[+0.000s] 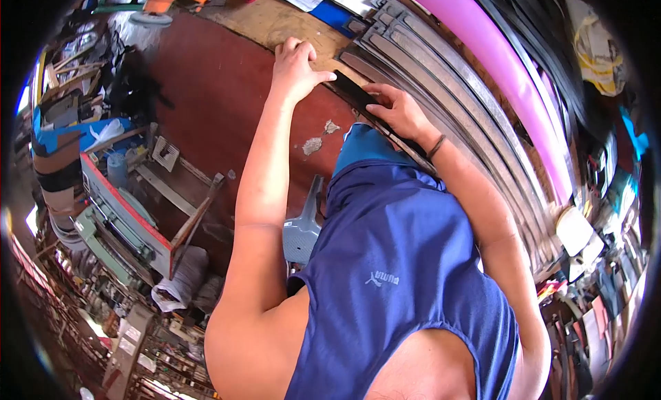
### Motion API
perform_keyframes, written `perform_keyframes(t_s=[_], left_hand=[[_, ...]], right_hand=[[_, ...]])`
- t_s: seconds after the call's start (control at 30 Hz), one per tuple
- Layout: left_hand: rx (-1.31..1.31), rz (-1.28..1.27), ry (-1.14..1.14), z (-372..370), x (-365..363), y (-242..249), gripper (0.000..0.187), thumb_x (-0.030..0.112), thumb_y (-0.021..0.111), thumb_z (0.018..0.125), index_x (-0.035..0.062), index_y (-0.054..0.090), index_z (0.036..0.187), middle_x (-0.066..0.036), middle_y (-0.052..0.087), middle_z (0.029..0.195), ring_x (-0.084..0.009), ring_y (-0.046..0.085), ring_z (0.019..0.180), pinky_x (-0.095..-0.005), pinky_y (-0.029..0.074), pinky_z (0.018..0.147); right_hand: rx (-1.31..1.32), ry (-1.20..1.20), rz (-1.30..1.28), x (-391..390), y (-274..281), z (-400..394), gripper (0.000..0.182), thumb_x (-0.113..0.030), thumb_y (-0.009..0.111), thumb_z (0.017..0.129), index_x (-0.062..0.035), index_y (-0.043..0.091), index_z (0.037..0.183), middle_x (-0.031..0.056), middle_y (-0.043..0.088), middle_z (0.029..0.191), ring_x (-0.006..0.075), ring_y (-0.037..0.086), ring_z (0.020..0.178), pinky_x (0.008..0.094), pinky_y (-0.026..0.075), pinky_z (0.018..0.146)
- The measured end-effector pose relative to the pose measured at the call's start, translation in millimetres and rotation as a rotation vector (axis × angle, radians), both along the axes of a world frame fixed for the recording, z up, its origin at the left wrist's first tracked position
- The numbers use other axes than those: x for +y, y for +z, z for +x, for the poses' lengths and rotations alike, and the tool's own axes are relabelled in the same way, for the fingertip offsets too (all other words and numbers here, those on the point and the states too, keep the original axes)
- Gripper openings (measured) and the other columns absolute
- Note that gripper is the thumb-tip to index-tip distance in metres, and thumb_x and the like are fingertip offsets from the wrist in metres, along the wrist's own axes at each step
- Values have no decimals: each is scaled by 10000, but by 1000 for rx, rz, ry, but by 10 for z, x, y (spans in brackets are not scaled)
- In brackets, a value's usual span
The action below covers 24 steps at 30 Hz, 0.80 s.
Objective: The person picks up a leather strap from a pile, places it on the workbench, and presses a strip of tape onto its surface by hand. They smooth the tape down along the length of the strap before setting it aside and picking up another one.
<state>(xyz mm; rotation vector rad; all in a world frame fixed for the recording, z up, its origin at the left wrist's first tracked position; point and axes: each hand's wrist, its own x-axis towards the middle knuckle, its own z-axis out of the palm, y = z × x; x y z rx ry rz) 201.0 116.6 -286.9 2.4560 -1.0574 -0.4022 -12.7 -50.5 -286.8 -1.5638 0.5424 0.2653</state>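
I see the strip lying along the near edge of the bench, black and narrow, ahead of the wearer's shorts. Its long axis runs at a slant: the far end points forward and to the left, while the other end heads back toward the right hand and its wristband. I cannot tell where that nearer end stops, because the fingers cover part of it.

On the right I have thumb and fingers drawn in on the strip, with black showing between them — how hard they press, I cannot tell. The left hand is loosely spread, fingers bent over the bench edge, thumb stretched out to the strip's far end; it grasps nothing that I can see, and the thumb tip looks to be touching.

Just right of the strip I see a stack of long brownish lengths curving across my view, with a purple roll beyond — both slant much as the strip does.
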Motion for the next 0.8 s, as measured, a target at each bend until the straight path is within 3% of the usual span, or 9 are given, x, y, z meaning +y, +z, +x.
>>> perform_keyframes(t_s=[0.07,0.37,0.57,0.8], left_hand=[[30,11,-7,18,0,1,547,314,954,605,67,580,919,-118,548,1150,-372,482,1153,-465,460,987],[-23,48,-20,28,-11,-21,587,398,961,617,61,584,914,-125,553,1138,-384,491,1122,-495,468,975],[-11,11,-5,14,-19,-24,568,380,961,628,63,583,909,-123,553,1109,-378,493,1135,-483,434,1002],[-65,-3,-7,-6,-6,-60,583,390,964,608,62,592,916,-119,575,1116,-381,505,1128,-489,466,977]], right_hand=[[11,42,-63,-27,86,19,461,-175,735,890,-45,649,1324,115,727,1038,174,647,904,351,528,851],[5,45,-47,-42,-33,21,469,-202,737,871,-53,661,1309,115,719,965,192,657,893,344,527,841],[28,29,-51,-34,54,33,458,-213,740,867,-56,670,1291,111,713,955,199,656,896,352,528,843],[63,51,-129,-32,-19,49,444,-233,740,869,-59,682,1273,123,713,957,215,662,902,353,529,859]])
